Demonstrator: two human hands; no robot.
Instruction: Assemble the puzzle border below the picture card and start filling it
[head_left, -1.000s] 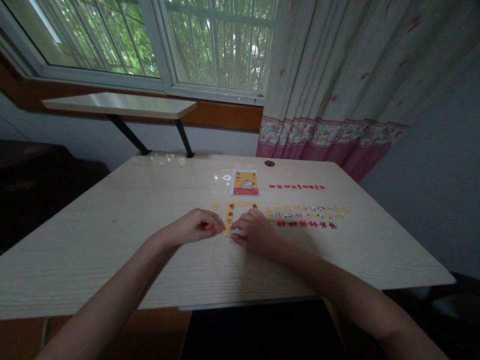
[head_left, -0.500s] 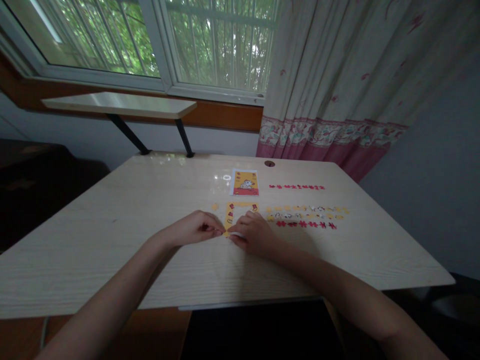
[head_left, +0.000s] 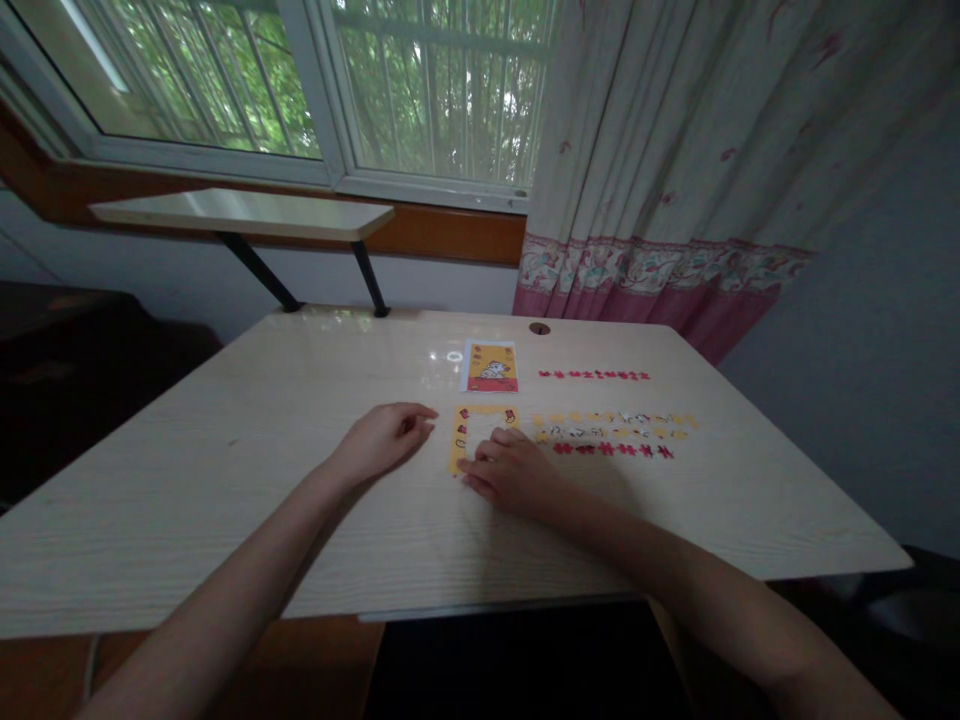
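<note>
A partly built jigsaw frame (head_left: 480, 412), yellow with red marks, lies on the pale wooden table (head_left: 225, 470). My right hand (head_left: 514, 470) rests on its lower edge with the fingers curled and pressed down on the pieces. My left hand (head_left: 384, 440) is to the left of the frame, its fingers bent together. Its fingertips sit over the spot of a loose yellow piece, which is hidden under them. A small reference card (head_left: 491, 366) with an orange picture lies just beyond the frame.
Rows of loose pieces lie to the right of the frame: a red row (head_left: 594, 375) at the back, yellow and white rows (head_left: 615, 425), and a red row (head_left: 611, 450) nearest me. A window, a shelf (head_left: 240, 212) and a curtain (head_left: 675, 150) stand behind the table.
My left hand has left the frame's lower left corner and moved up and left onto the loose yellow piece, which no longer shows. My right hand has barely moved.
</note>
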